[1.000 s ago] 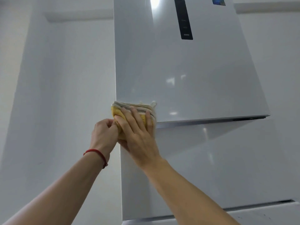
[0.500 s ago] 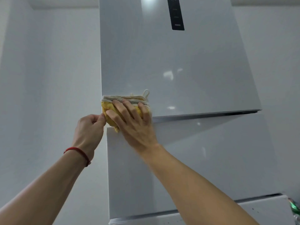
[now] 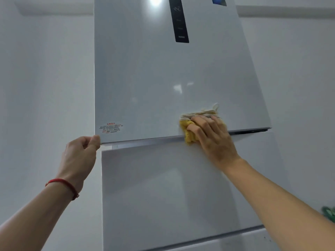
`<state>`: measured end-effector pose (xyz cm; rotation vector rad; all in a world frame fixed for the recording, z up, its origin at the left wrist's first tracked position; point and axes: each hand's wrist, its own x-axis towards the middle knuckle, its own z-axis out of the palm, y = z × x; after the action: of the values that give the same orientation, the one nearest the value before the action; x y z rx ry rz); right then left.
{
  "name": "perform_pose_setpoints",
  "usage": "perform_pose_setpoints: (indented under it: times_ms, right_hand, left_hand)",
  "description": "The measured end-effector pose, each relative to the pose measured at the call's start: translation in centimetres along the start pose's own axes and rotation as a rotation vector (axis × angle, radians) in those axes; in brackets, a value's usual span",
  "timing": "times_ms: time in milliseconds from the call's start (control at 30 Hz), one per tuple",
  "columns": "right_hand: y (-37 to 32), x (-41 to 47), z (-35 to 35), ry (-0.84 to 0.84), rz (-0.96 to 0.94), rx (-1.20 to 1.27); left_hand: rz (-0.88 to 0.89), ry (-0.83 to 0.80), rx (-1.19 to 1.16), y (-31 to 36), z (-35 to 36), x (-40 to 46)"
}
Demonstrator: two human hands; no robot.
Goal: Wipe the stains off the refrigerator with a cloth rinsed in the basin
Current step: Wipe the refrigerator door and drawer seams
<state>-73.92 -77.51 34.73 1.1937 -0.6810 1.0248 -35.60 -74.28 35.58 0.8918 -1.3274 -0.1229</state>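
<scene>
Two hands are up against the white refrigerator [image 3: 163,78], taken here from its left edge rightward. The left hand [image 3: 79,156], with a red string bracelet [image 3: 63,185] on its wrist, is at the bottom left corner of the upper door, its thumb and curled fingers pinching that corner. Just right of that corner, a small label of red print [image 3: 111,128] sits on the upper door. Above, near the top of the same door, a dark control panel [image 3: 179,20] runs as a tall strip with faint digits showing, and a blue sticker [image 3: 219,1] lies to its right. Lower on the door, right of its middle and at its bottom edge, the right hand [image 3: 212,134] presses a folded yellow cloth [image 3: 188,130] against the surface, fingers spread flat over it. The cloth's long axis runs across the door, its pale banded edge and loop pointing up. Its lower yellow corner hangs over the seam onto the lower door [image 3: 163,196]. A green object [image 3: 329,213], too blurred to name, is at the far right.
</scene>
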Motion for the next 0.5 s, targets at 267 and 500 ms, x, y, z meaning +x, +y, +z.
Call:
perform_pose_setpoints:
  times_ms: [267, 500]
  right_hand:
    - [9.8, -5.5, -3.5, -0.26, 0.222, -0.059]
    - [11.4, -7.6, -2.8, -0.339, 0.719, 0.042]
  left_hand:
    - [0.042, -0.024, 0.034, -0.6, -0.1, 0.8]
    - [-0.015, -0.021, 0.093, -0.8, 1.3, 1.7]
